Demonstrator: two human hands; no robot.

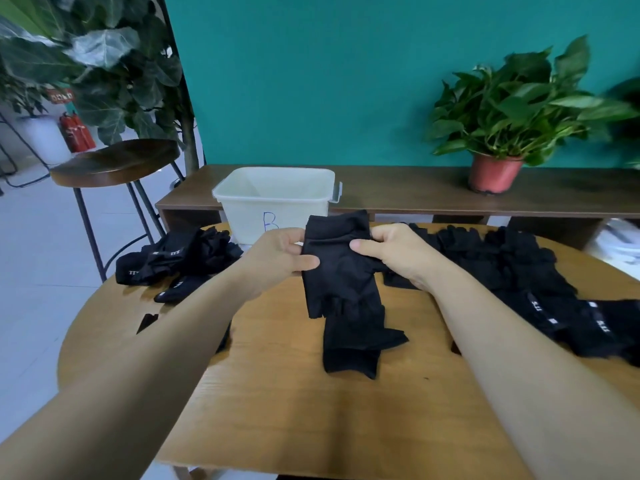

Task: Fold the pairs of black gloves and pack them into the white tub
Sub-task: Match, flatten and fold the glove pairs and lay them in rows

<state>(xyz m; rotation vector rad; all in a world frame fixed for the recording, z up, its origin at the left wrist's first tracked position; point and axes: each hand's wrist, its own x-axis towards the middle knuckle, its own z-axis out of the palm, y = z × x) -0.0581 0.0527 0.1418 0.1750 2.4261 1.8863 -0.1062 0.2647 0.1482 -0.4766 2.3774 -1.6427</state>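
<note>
Round wooden table (277, 393); teal wall (329, 81) behind; low dark bench (398, 188) along it with a potted plant (495, 173); stool (117, 161) at far left.

Tub (273, 199) white, blue "B" on its front, at the table's far edge, just behind the hands.

Glove (339, 271) black, fingerless, held upright above table centre; left hand (277, 259) pinches its left edge, thumb in front, fingers curled behind; right hand (398, 254) pinches its right edge the same way.

Second glove (353, 341) lies below, its top overlapped by the held one; touching or not, cannot tell.

Left pile (180, 258) of gloves beside the tub; right pile (519, 271) larger, spread toward the table's right edge.
</note>
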